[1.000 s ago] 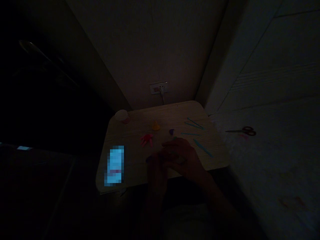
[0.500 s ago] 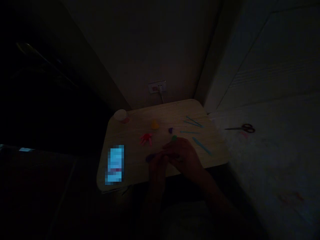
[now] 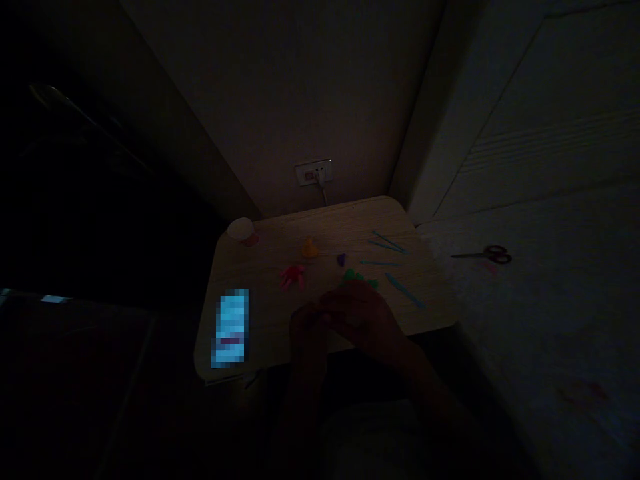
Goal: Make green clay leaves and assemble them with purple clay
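Note:
In the dim head view my left hand (image 3: 306,328) and my right hand (image 3: 361,312) meet over the table's front part, fingers closed and fingertips together. A small dark bit shows between them, too dim to name. A green lumpy piece (image 3: 352,274), like modelling clay, pokes out just beyond my right hand, which partly covers it. Farther back lie a small purple lump (image 3: 341,259), an orange peaked lump (image 3: 309,249) and a red-pink piece with several arms (image 3: 293,275).
Several thin blue modelling tools (image 3: 404,290) lie at the table's right. A paper cup (image 3: 242,231) stands at the back left, a lit phone (image 3: 231,327) at the front left. Scissors (image 3: 483,255) are off the right side. A plug sits in the wall socket (image 3: 314,173).
A dark purple lump that stuck out at my left fingers has gone from sight. My left fingers have curled in. More of the green piece now shows past my right hand.

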`<act>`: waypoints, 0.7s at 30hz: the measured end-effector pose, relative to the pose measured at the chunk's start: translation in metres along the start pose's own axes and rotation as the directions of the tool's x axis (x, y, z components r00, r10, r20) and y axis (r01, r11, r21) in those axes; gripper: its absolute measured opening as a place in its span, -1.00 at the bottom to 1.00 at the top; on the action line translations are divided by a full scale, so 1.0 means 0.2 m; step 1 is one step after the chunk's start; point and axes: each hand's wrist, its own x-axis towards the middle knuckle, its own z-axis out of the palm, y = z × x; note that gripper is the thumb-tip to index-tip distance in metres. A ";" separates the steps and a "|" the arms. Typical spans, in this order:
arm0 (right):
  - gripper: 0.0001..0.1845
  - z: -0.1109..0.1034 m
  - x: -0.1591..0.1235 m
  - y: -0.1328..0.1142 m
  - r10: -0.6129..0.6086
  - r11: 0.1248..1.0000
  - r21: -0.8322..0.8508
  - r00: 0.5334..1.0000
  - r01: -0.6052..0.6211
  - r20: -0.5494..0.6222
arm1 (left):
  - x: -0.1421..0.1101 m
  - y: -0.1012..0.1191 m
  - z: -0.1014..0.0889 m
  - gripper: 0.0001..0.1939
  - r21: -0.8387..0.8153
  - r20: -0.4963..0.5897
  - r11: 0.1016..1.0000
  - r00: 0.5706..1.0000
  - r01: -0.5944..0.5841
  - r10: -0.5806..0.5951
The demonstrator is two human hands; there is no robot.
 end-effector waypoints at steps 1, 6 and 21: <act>-0.78 0.00 0.00 0.00 -0.001 1.000 0.005 1.000 0.001 0.006 | 0.00 0.00 0.00 -0.54 0.005 0.018 1.000 1.000 0.002 -0.002; -0.75 0.01 -0.01 0.01 0.014 1.000 0.014 0.999 -0.014 0.029 | 0.00 0.00 0.01 -0.54 -0.011 0.037 0.999 0.999 0.032 -0.031; -0.87 -0.02 -0.01 0.04 0.004 1.000 -0.004 1.000 -0.004 -0.020 | -0.03 -0.04 0.01 -0.65 -0.149 0.225 0.975 0.966 0.164 -0.128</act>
